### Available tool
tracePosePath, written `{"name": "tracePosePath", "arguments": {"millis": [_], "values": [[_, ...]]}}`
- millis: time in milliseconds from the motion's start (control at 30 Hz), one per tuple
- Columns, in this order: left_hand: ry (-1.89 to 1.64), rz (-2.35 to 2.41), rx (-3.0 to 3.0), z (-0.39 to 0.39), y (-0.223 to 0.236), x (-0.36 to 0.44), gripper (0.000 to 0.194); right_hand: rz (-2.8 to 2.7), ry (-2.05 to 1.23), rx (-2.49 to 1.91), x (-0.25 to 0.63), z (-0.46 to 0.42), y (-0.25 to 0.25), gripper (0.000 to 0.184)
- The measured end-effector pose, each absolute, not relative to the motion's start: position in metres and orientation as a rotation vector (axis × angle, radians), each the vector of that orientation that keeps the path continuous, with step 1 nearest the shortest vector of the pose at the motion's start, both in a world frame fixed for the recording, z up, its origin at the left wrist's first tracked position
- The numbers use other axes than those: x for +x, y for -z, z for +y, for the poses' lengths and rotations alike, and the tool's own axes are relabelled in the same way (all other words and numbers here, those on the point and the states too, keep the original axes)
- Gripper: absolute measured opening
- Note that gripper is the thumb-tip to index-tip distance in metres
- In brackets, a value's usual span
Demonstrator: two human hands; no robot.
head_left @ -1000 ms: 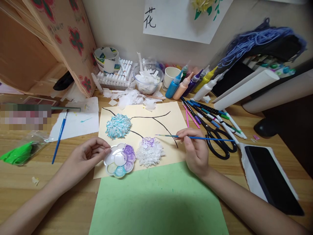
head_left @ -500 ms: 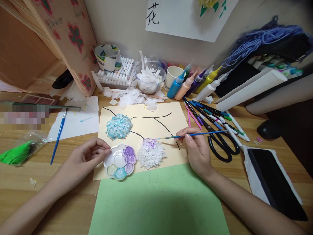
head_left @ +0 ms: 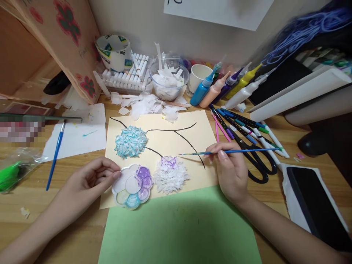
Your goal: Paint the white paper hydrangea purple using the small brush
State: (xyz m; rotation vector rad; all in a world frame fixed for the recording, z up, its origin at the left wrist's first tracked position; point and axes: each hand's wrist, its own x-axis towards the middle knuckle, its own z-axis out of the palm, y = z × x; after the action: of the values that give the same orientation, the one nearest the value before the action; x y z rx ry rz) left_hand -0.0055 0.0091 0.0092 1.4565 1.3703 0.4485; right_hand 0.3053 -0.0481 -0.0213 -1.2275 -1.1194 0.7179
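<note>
My right hand (head_left: 231, 168) pinches a thin blue paintbrush (head_left: 242, 150), whose tip hovers just right of a white paper flower (head_left: 170, 175) with purple paint on its top. My left hand (head_left: 92, 178) curls around the left rim of a flower-shaped paint palette (head_left: 132, 186) holding purple and pale blue paint. Both the flower and a blue-tinted paper flower (head_left: 130, 141) sit on a cream sheet (head_left: 162, 132) with black drawn stems.
A green sheet (head_left: 178, 227) lies nearest me. Black scissors (head_left: 258, 165), markers (head_left: 242, 124) and paint bottles (head_left: 220, 88) lie right of the cream sheet. A bowl of paper scraps (head_left: 169, 82), a cup (head_left: 199, 77) and a second brush (head_left: 55, 156) are also on the desk. A dark phone (head_left: 316, 205) lies right.
The brush tip has drawn back to the right, off the purple top of the white flower. The view has tilted downward. My left hand stays on the palette.
</note>
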Motion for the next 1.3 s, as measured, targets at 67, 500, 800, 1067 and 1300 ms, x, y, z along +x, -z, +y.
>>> {"name": "tracePosePath", "arguments": {"millis": [67,500,800,1067,1300], "values": [[-0.449,1.379,1.459,0.009,-0.0091,-0.0057,0.026,-1.188,-0.748,-1.262,0.3053,-0.0481,0.0215,0.013],[-0.38,1.467,1.413,0.0095,-0.018,-0.0006,0.032,-1.248,-0.669,-1.173,0.3063,-0.0494,0.0218,0.016],[-0.358,1.47,1.403,0.0097,-0.0171,-0.0032,0.033,-1.271,-0.678,-1.159,0.3056,-0.0491,0.0217,0.016],[-0.322,1.475,1.431,0.0091,-0.0156,-0.0056,0.03,-1.275,-0.687,-1.179,0.306,-0.0496,0.023,0.016],[-0.307,1.495,1.471,0.0107,-0.018,-0.0069,0.032,-1.298,-0.698,-1.204,0.3057,-0.0492,0.0238,0.015]]}}
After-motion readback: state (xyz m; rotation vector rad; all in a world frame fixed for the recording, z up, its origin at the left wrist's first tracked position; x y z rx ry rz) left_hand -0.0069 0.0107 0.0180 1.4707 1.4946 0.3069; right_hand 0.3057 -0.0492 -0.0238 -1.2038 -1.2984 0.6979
